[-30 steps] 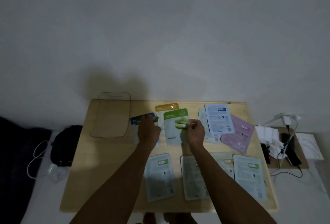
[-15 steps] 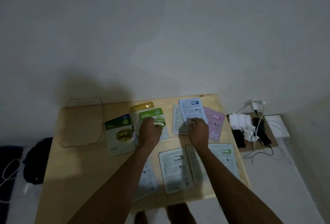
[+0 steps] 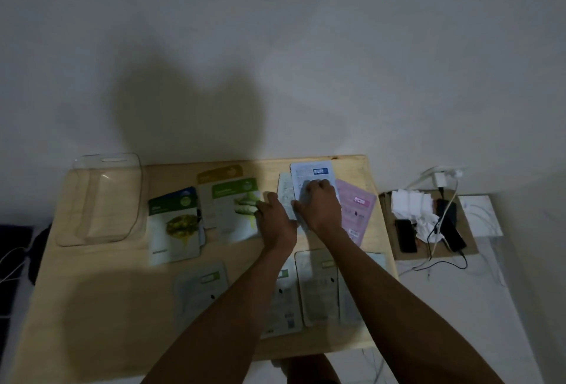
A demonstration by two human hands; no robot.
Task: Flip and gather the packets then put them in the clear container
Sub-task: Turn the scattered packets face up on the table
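Note:
The clear container lies at the table's back left. To its right, three packets lie face up: an olive one, a yellow one and a green one. My right hand lies with curled fingers on a white packet with a blue label, which overlaps another white packet and a pink packet. My left hand touches the lower white packet's left edge, and its grip is unclear. Several face-down packets lie in the front row under my forearms.
The wooden table stands against a white wall. On the floor to the right, a cardboard sheet holds phones, white tissues and charger cables. Dark fabric and a white cable lie on the floor to the left.
My left hand has left the green packet and moved right to the white packets. My right hand has slid up onto the blue-labelled white packet.

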